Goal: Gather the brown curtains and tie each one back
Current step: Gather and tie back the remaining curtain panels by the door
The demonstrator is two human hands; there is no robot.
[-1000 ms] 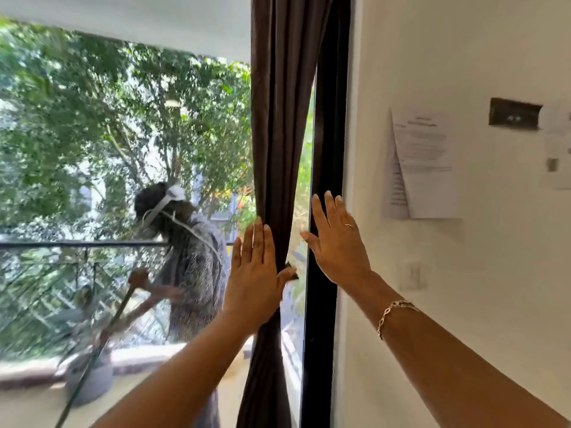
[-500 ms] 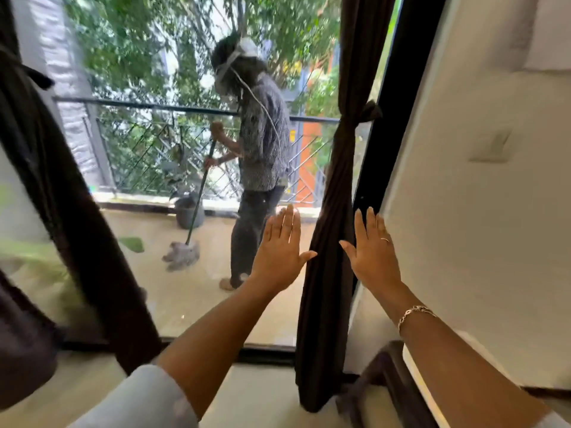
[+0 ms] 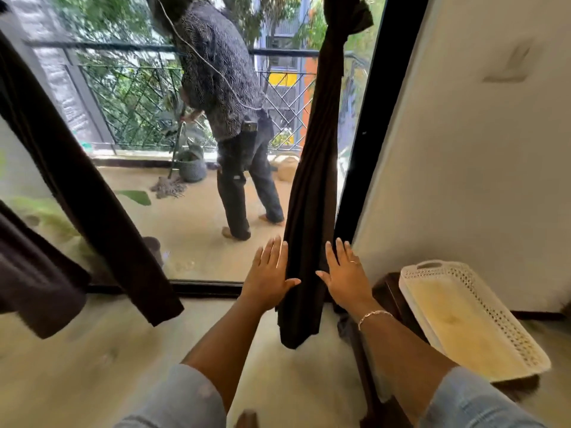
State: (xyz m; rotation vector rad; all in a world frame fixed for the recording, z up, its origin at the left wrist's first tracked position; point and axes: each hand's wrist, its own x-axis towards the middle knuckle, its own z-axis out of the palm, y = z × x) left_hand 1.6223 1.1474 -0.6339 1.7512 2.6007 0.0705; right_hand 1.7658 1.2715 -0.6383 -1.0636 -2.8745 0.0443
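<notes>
Against the glass balcony door, the right-side brown curtain (image 3: 312, 180) hangs gathered and seemingly tied near its top, while the left hand (image 3: 272, 273) and right hand (image 3: 346, 273), flat-fingered and holding nothing, flank its lower folds, apparently smoothing them, so the next move is probably to release it and check the other curtain (image 3: 77, 180).

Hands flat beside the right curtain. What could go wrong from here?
The left hand and right hand lie open beside the right curtain; stroking downward could loosen its tie up top. The white tray sits near the right forearm; a bump might knock it off. The left curtain shows no tie in view; it could get skipped.
</notes>
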